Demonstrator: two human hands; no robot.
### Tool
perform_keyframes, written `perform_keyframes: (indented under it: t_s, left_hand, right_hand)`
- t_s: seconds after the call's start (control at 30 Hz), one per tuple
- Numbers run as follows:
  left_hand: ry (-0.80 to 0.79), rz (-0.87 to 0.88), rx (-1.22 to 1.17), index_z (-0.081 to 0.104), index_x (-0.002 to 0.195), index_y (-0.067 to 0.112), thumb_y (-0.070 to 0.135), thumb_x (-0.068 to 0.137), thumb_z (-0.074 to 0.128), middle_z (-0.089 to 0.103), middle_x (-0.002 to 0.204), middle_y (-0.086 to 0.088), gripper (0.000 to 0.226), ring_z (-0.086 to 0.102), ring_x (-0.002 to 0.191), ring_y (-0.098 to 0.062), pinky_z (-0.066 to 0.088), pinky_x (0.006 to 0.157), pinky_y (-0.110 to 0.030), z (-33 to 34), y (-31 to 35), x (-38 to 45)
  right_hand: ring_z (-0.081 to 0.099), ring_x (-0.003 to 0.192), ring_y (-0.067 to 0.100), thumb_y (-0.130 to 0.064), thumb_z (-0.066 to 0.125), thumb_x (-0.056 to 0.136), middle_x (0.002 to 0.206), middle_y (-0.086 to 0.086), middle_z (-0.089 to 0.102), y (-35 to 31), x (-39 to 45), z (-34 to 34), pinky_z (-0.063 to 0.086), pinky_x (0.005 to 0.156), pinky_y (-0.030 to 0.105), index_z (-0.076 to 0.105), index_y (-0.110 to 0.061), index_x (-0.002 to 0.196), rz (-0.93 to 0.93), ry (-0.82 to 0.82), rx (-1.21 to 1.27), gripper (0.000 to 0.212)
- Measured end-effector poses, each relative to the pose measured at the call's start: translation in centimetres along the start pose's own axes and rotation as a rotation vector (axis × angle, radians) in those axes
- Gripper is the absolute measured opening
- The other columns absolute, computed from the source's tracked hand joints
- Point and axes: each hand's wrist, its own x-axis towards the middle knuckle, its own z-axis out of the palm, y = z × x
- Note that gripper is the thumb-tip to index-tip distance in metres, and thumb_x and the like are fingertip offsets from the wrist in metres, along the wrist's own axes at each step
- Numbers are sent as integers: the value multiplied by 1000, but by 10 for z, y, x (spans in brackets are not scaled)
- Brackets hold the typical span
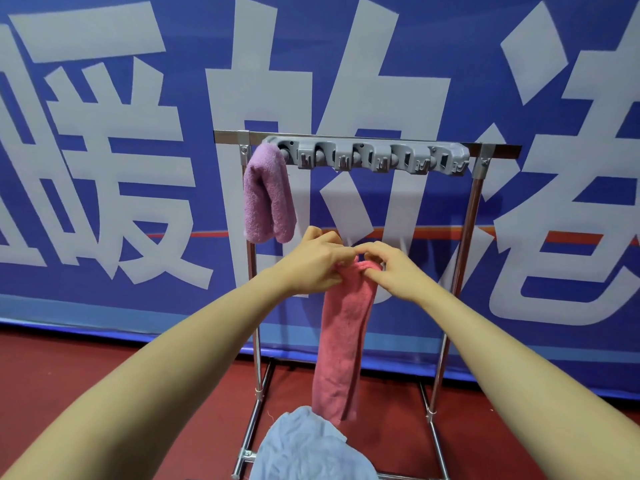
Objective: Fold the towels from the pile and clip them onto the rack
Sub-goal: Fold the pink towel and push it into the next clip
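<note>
A pink towel (341,341) hangs down in a long narrow fold in front of the rack. My left hand (313,265) and my right hand (391,268) both pinch its bunched top end, fingertips nearly touching. They are below the grey clip strip (370,155) on the rack's top bar. A purple towel (266,195) hangs folded from the leftmost clip. A light blue towel (308,445) lies crumpled low in the view, at the rack's foot.
The metal rack (465,237) stands on a red floor (69,368) close to a blue banner wall with large white characters. Several clips to the right of the purple towel hold nothing.
</note>
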Motion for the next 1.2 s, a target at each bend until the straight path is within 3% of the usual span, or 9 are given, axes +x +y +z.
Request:
perform_keyframes:
  t_s: [0.17,0.33,0.43,0.53,0.63,0.8,0.9,1.07,1.2]
  left_hand:
    - [-31,-9,35,54,75,14,15,62,59,60,70,5,14,55,78,-23,19,71,-31,-1,-1,-3]
    - [26,-19,237,52,67,15,18,62,51,54,55,7,6,51,58,-21,21,66,-29,0,-1,-7]
    - [3,-73,266,52,69,16,25,67,41,52,55,6,15,49,55,-21,31,64,-30,-1,-3,-12]
    - [-16,-193,104,55,79,15,34,76,45,60,65,3,22,54,63,-21,34,71,-31,1,-5,-20]
    - [16,-320,-34,56,89,12,40,85,62,66,78,2,28,55,70,-21,30,82,-30,7,-2,-24]
    - [103,-476,-180,55,88,9,24,87,62,64,77,-1,17,55,71,-26,32,84,-33,10,7,-17]
    - [149,-530,-228,43,87,12,15,85,61,60,76,-3,18,52,69,-29,32,77,-31,13,8,-12]
    - [292,-663,-487,38,113,13,11,78,60,50,80,18,41,57,85,-31,44,80,-38,13,10,-8]
    - [258,-743,-586,37,116,17,23,74,68,60,97,6,52,58,94,-21,48,86,-42,12,11,-11]
  right_hand:
    - [53,83,10,-17,61,89,89,-5,56,-1,-3,-4,44,80,27,64,-18,95,-2,-41,-86,7]
    - [48,91,19,-31,57,92,97,-4,48,-1,-5,-6,38,88,32,53,-21,91,-44,-45,-210,10]
    - [54,83,25,-28,57,93,91,2,57,-5,-8,-4,47,76,36,52,-18,90,-25,13,-60,12]
    - [57,78,20,-20,62,90,82,1,62,-12,-7,-2,47,70,28,56,-13,87,2,141,38,10]
    - [62,85,13,-15,63,88,85,-4,65,-16,-5,-1,50,78,26,59,-15,88,-12,205,71,4]
    - [61,99,16,-18,61,90,105,2,68,-14,-1,-10,48,90,30,59,-14,119,-80,176,-109,28]
    - [59,90,21,-20,60,91,96,0,70,-11,-1,-15,45,90,39,67,-14,107,-185,165,-349,19]
    - [60,86,24,-12,61,89,95,3,71,-18,-3,-13,43,84,32,68,-10,100,-246,349,-274,13]
    - [59,87,25,-6,62,87,95,4,70,-26,2,-12,43,81,31,68,-7,100,-263,451,-211,14]
